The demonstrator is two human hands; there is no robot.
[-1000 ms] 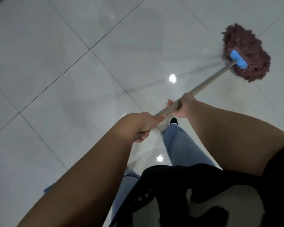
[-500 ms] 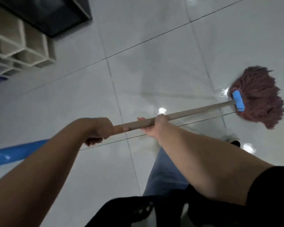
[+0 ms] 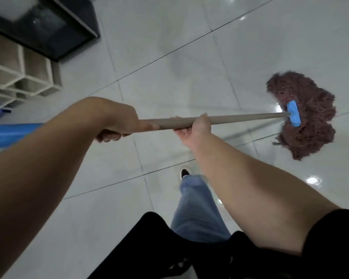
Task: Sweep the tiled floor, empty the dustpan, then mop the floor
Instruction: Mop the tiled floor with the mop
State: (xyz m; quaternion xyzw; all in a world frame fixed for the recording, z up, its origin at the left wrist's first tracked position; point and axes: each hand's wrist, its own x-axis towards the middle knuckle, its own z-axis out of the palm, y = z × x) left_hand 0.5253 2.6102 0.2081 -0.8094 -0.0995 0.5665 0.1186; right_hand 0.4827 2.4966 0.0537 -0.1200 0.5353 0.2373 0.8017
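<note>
Head view: we grip the mop handle (image 3: 230,118) with both hands, its axis running nine to three. The mop head (image 3: 308,115) lies at three on the tiled floor (image 3: 169,81), nearer our right hand (image 3: 195,129) than our left hand (image 3: 117,119).

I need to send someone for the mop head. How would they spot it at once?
Start from the glossy tiled floor and follow the grey mop handle away from the right hand. At its far end lies the mop head: a shaggy brown bundle of strings under a bright blue clamp, the only fuzzy thing on the tiles.
</note>
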